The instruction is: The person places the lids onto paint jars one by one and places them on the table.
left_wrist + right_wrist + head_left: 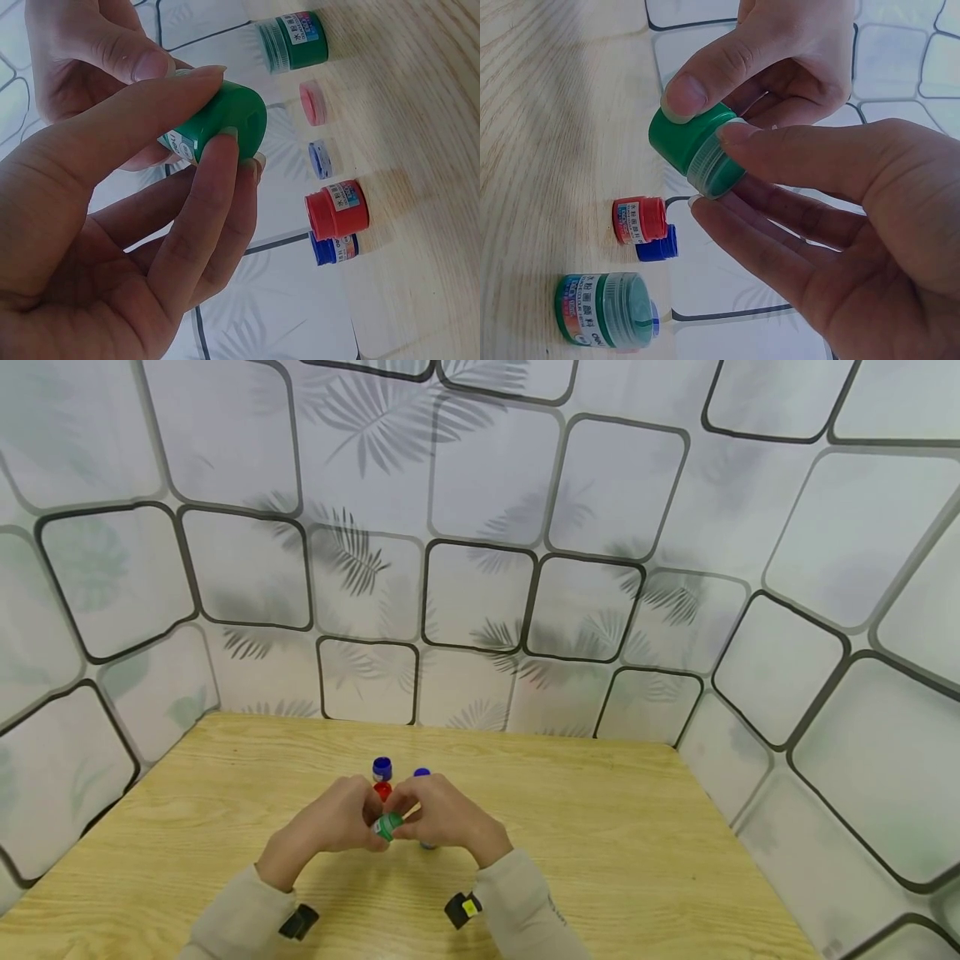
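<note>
My left hand [341, 817] grips the body of a green paint jar [686, 139] between thumb and fingers, off the tabletop. From the other side my right hand [446, 814] pinches the jar's clear screw lid [718, 169], which sits on the neck. In the left wrist view the lid is mostly covered by the right hand [94, 56]; the jar's rounded green base [251, 120] faces outward. Beyond the hands stand a lidless red paint jar [341, 210] and a lidless blue paint jar [382, 768].
A second green paint jar [592, 307], clear lid on, stands near my right hand. A red-tinted lid [313, 103] and a blue-tinted lid [320, 159] lie between it and the red jar. Patterned curtain [480, 593] surrounds the wooden table [600, 843].
</note>
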`<state>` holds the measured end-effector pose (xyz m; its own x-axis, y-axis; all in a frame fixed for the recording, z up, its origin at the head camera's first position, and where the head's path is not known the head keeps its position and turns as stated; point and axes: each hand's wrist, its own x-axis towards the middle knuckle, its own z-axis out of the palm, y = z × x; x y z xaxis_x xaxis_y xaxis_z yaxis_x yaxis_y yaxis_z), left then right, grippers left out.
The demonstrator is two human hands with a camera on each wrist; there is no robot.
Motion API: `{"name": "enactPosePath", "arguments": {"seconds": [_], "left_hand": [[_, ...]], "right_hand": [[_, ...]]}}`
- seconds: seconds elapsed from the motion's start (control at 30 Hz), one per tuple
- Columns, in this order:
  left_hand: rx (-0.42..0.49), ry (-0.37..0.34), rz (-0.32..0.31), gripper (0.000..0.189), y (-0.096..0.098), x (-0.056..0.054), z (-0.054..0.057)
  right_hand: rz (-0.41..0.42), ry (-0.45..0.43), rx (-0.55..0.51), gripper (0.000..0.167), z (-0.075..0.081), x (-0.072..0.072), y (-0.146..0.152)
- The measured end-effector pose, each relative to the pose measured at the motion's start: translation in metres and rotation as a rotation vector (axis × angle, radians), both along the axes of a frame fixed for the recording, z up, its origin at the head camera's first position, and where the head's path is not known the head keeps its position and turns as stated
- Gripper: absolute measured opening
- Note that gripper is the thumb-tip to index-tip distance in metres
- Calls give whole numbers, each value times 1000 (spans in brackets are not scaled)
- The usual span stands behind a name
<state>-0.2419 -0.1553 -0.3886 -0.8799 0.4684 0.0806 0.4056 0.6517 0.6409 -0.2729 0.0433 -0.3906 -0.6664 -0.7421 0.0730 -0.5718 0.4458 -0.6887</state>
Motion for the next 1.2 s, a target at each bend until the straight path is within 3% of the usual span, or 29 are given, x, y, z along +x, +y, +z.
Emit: {"name": "enactPosePath", "arguments": {"seconds": [0.47,1.2], "left_hand": [[1,18,-10,19,0,-2,1],[14,3,-16,15,0,0,0]], "right_hand": [[-6,49,39,20,2,0,0],[-5,53,51,20,-2,-1,0]]}}
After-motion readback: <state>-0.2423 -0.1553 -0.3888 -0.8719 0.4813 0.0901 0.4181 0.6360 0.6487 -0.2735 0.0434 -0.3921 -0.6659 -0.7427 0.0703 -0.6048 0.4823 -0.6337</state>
